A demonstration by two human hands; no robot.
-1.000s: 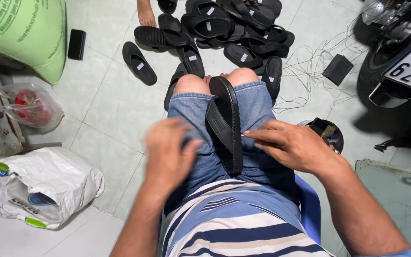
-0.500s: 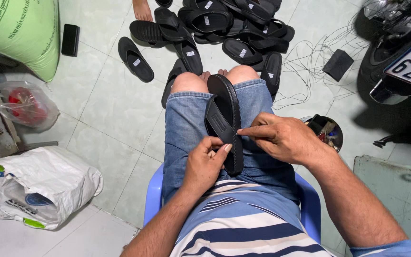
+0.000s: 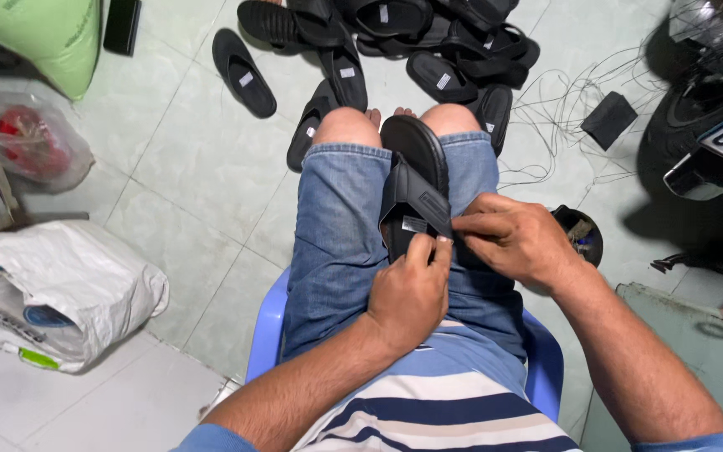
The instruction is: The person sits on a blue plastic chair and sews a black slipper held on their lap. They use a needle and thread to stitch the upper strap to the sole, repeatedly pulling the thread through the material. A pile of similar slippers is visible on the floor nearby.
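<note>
Fingers (image 3: 441, 244) of both hands pinch black sandal (image 3: 416, 180) on lap.

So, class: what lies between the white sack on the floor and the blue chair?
In the head view, only bare pale floor tiles lie between the white sack and the blue chair.

The sandal's (image 3: 416, 180) heel end is covered by both hands; beyond them the sandal pile (image 3: 395, 25) (and the motorbike (image 3: 713, 92)) is cut off by the picture's edge.
</note>
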